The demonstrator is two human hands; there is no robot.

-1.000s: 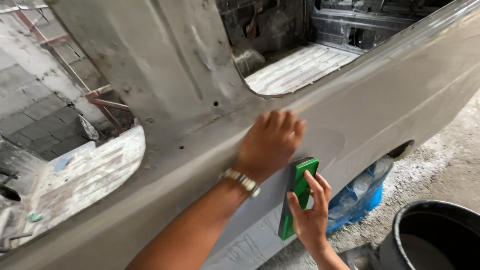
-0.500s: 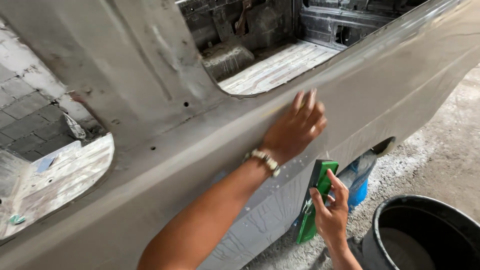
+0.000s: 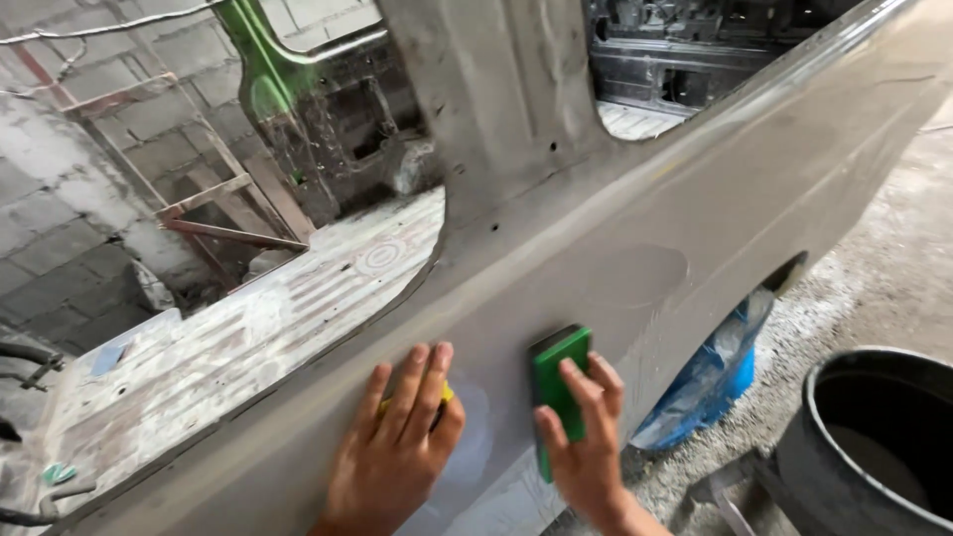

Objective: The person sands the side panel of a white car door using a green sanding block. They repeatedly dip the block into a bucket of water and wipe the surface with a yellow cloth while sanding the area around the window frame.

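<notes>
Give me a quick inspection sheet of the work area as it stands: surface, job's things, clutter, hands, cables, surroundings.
Surface: grey body panel, dull and dusty, with a paler patch by the hands.
Job's things: green sanding block flat against the panel; a yellow object peeks from under the left fingers.
Clutter: blue plastic bag under the panel; black tub on the gravel.
Hands: left hand spread flat on the panel; right hand gripping the block.
Cables: thin wire at top left; dark hoses at the left edge.
Surroundings: block wall, rusty metal frame.
</notes>
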